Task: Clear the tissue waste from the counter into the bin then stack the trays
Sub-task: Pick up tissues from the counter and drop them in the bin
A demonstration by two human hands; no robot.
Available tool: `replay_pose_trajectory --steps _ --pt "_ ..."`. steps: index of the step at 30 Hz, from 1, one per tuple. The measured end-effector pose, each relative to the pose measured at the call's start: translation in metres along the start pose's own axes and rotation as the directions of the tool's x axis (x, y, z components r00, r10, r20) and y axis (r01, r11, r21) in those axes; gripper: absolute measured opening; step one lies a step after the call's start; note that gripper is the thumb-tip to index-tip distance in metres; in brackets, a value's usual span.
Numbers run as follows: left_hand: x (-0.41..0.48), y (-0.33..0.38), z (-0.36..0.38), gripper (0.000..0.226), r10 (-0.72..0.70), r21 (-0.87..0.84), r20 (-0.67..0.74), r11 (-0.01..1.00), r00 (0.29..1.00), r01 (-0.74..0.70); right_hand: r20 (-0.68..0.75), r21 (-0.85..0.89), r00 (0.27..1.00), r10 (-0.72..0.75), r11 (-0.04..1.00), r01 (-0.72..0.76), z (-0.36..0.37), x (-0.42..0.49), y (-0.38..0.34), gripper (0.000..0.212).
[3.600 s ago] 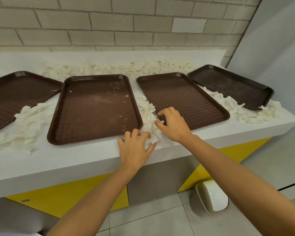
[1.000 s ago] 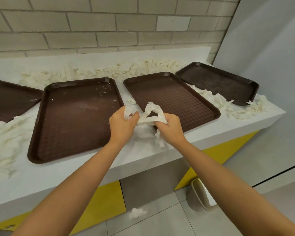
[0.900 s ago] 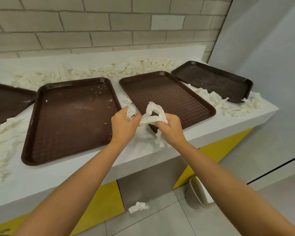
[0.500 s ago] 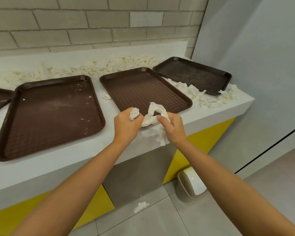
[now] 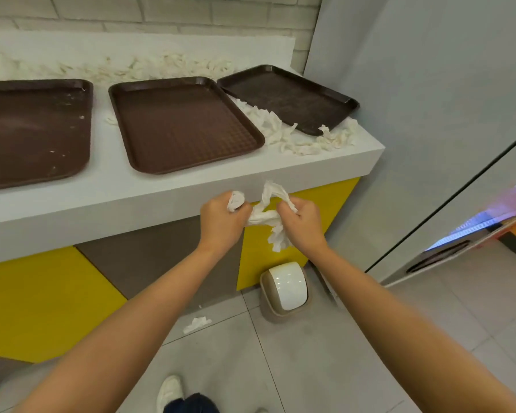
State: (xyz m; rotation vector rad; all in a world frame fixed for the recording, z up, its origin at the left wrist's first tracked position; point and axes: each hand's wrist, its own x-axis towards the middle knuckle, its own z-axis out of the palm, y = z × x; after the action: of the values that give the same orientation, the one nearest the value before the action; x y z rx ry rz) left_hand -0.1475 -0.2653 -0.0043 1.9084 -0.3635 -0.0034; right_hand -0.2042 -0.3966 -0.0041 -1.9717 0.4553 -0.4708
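The left hand (image 5: 221, 217) and right hand (image 5: 303, 225) each curl round one end of a crumpled tissue wad (image 5: 264, 216), held before the counter (image 5: 173, 189) edge. The bin (image 5: 285, 289) stands at five o'clock below them; what looks like a tissue scrap (image 5: 196, 324) lies at seven o'clock.

Crumpled white tissue wad (image 5: 262, 217) held mid-air before counter (image 5: 161, 189) edge; brown trays (image 5: 185, 123) flat, unstacked; bin (image 5: 285, 289) on floor.

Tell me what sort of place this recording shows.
Probably a fast-food or canteen tray-return station: brown serving trays in a row on a white counter strewn with crumpled tissue, and a swing-lid bin on the floor below.
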Motion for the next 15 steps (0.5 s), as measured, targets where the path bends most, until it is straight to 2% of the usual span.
replay_pose_trajectory --steps 6,11,13,15 --pt "-0.009 0.0 0.061 0.036 -0.047 0.058 0.082 0.997 0.996 0.042 0.017 -0.011 0.997 0.082 0.997 -0.081 -0.038 0.002 0.051 0.019" --pt "0.001 -0.014 0.104 0.038 -0.101 0.051 0.159 0.994 0.982 0.095 0.007 -0.052 0.987 0.159 0.986 -0.158 -0.051 0.021 0.089 0.027" --pt "0.008 -0.021 0.121 0.04 -0.122 0.062 0.178 0.992 0.976 0.113 0.0 -0.079 0.984 0.178 0.981 -0.177 -0.056 0.031 0.105 0.039" --pt "0.012 -0.029 0.136 0.042 -0.151 0.081 0.198 0.987 0.969 0.137 0.007 -0.088 0.975 0.221 0.972 -0.219 -0.059 0.041 0.122 0.042"
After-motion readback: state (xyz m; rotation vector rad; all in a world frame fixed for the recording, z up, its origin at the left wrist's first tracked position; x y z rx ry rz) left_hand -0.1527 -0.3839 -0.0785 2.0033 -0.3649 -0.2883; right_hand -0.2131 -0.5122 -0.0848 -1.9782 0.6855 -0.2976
